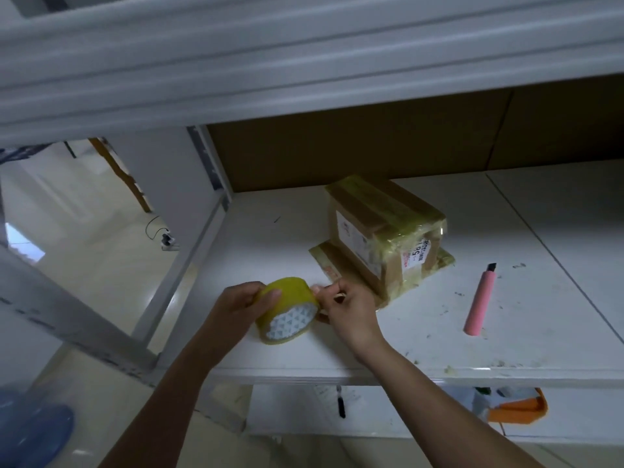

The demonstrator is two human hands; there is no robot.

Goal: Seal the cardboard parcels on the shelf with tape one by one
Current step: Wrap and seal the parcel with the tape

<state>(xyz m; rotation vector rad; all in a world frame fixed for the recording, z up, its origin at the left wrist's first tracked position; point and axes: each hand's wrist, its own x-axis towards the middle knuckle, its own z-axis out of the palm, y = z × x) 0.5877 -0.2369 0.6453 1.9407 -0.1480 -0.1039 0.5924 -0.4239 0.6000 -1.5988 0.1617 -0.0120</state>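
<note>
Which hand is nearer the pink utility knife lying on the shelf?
Right. The right hand sits left of the pink utility knife, picking at the yellow tape roll; the left hand grips the roll's far side.

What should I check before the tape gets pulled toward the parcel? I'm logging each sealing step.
1. Yellow roll of packing tape held firmly by the left hand: ok.
2. Right hand pinching at the roll's edge: ok; a freed tape end: cannot tell.
3. Brown cardboard parcel wrapped in yellowish tape within reach on the white shelf board: ok.
4. Parcel needs more tape: cannot tell.
5. Pink utility knife nearby for cutting: ok.
</note>
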